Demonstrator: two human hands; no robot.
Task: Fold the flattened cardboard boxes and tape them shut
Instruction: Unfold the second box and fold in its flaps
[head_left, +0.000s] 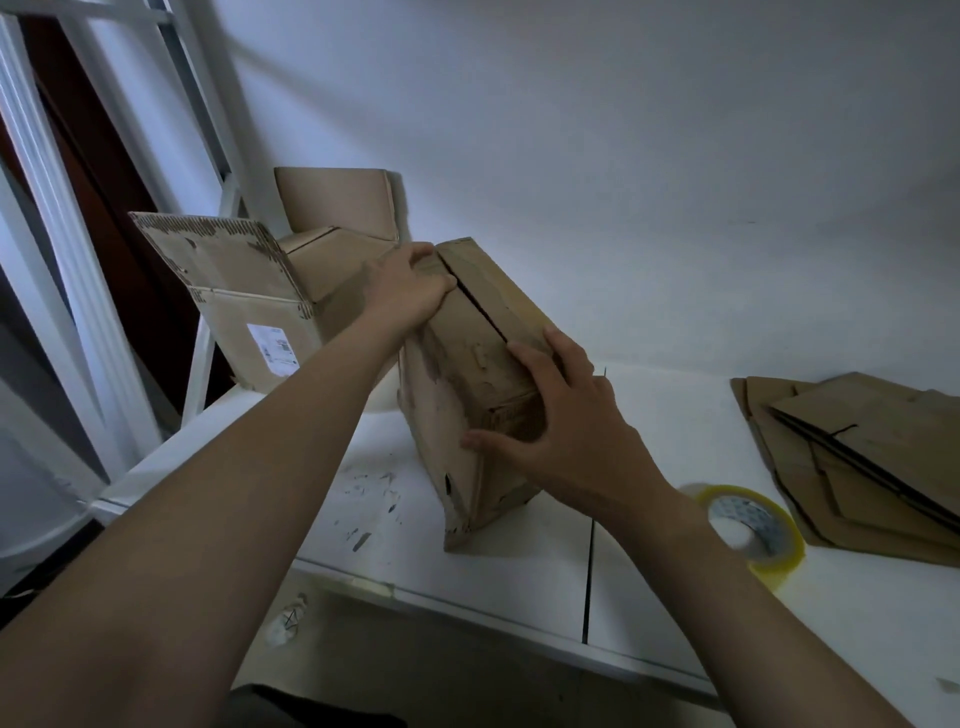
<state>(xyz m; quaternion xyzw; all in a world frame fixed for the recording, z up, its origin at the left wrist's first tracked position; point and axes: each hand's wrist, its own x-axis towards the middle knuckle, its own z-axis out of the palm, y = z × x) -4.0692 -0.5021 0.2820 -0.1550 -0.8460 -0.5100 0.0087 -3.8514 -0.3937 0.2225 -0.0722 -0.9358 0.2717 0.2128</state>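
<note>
Pressing the flaps together, the left hand curls its fingers over the far top edge of the tilted box on the white table, the right hand rests on its near end with fingers spread, so taping likely comes next, which needs the tape roll lying near on the right.

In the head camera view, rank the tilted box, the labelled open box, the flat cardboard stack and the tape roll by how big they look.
1. tilted box
2-3. labelled open box and flat cardboard stack: alike; the stack is cut off at the frame edge
4. tape roll
</note>
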